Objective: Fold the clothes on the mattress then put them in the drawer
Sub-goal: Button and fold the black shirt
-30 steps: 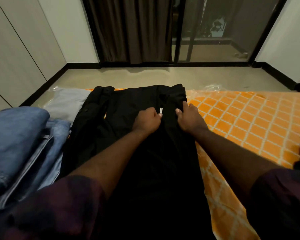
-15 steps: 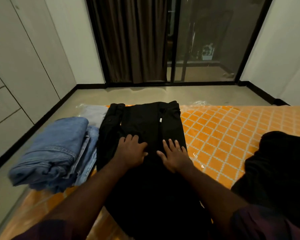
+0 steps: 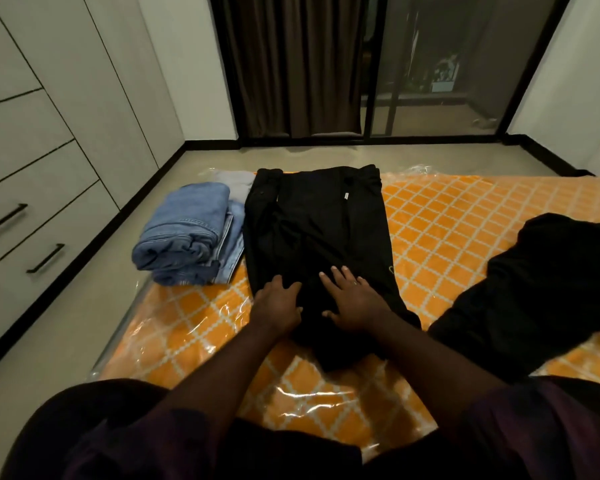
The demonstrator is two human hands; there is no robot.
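**Two hands are pressing the black pants flat**

On the far left, the drawers (image 3: 32, 209) are sitting shut by the wall, off the mattress (image 3: 465, 230). Next, the blue jeans (image 3: 187, 233) are lying folded in a stack on the left edge of the mattress, just beside the black pants (image 3: 312, 230).

The pants are lying long and flat in the middle of the mattress. The waist end is pointing away and the leg end is lying near the person. The left hand (image 3: 278, 303) is resting on the near left side of the pants with its fingers out flat, and it is holding nothing. The right hand (image 3: 355, 299) is lying just beside it with fingers spread wide. It is pressing on the cloth and gripping nothing.

On the far right, a heap of black clothes (image 3: 541, 285) is waiting, not folded yet.

The pants are looking soft, light and floppy, so they will probably sag if picked up in one spot. The shiny plastic wrap (image 3: 201, 327) on the mattress may be letting them slide. Pinching the two corners of the leg end looks like the best way to lift them over to the waist.
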